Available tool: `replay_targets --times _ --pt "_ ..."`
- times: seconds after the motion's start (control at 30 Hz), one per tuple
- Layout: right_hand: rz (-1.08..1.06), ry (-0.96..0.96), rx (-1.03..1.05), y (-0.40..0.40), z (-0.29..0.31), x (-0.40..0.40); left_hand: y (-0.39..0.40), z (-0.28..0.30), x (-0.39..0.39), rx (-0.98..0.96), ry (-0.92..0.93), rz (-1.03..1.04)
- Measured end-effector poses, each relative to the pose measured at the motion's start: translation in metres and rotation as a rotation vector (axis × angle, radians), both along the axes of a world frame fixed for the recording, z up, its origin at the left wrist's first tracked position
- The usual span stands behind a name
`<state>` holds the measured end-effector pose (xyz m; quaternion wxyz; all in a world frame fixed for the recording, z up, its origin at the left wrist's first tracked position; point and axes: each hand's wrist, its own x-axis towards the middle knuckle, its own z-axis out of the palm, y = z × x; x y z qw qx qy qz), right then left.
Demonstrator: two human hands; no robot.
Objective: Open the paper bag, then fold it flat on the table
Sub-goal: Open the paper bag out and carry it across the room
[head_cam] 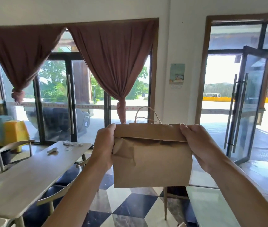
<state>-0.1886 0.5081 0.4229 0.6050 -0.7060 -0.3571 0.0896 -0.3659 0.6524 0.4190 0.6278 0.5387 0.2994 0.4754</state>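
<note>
paper bag held in the air, top not yet opened

the left hand (103, 148) and the right hand (198, 145) each pinch one upper corner of the paper bag (151, 161), fingers closed on the folded-over top, thumbs on the near side. the bag hangs between the hands, above the floor, between the wooden table (31, 174) at left and the pale table (211, 208) at near right. its twine handles (146, 115) stand up behind. i judge both opening and folding flat remain.
</note>
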Motion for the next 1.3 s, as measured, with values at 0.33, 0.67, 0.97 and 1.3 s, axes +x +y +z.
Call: replay_targets --times 0.33,0.67,0.97,1.3 --pt "-0.029 -0.001 0.012 0.129 -0.008 0.014 0.13 -0.004 0.013 -0.042 0.008 -0.039" --pt "-0.046 -0.048 -0.005 0.256 -0.015 0.099 0.259 -0.014 0.098 -0.038 0.003 -0.075" --pt "-0.098 -0.129 -0.037 0.38 -0.01 0.225 0.385 -0.001 0.222 -0.025 0.015 -0.093" --pt "-0.115 -0.093 -0.062 0.511 -0.016 0.354 0.528 -0.015 0.362 -0.037 0.028 -0.107"
